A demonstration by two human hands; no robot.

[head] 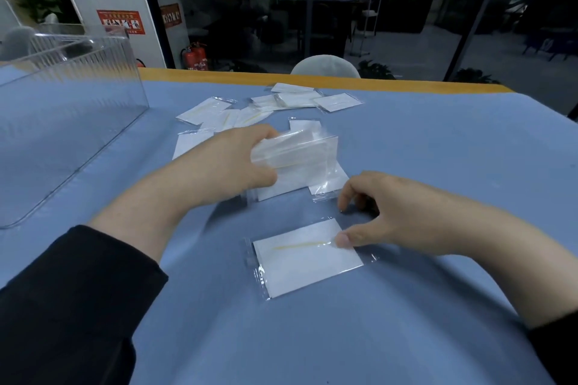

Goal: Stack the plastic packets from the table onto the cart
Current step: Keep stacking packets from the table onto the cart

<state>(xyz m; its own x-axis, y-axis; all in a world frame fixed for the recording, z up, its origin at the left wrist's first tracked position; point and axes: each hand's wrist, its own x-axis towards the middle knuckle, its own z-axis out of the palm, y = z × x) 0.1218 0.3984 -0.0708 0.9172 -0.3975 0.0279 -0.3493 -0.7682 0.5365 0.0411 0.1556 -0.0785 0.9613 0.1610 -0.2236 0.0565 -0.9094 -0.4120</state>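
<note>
My left hand (pixel 240 159) grips a bunch of clear plastic packets (pixel 300 150) with white cards inside, held just above the blue table (pixel 438 150). Under the bunch lie two more packets (pixel 328 183). My right hand (pixel 384 216) hovers low at the near packet (pixel 308 256), which lies flat with a thin yellow stick inside. Its thumb touches that packet's right edge and its fingers curl down to the cloth beyond it. Several loose packets (pixel 291 100) lie scattered farther back.
A clear acrylic bin (pixel 72 97) stands at the table's left. The table's yellow-wood far edge (pixel 281 78) runs across the back, with a grey chair back (pixel 325 66) behind it. Glass walls and fire extinguishers (pixel 195 56) stand beyond.
</note>
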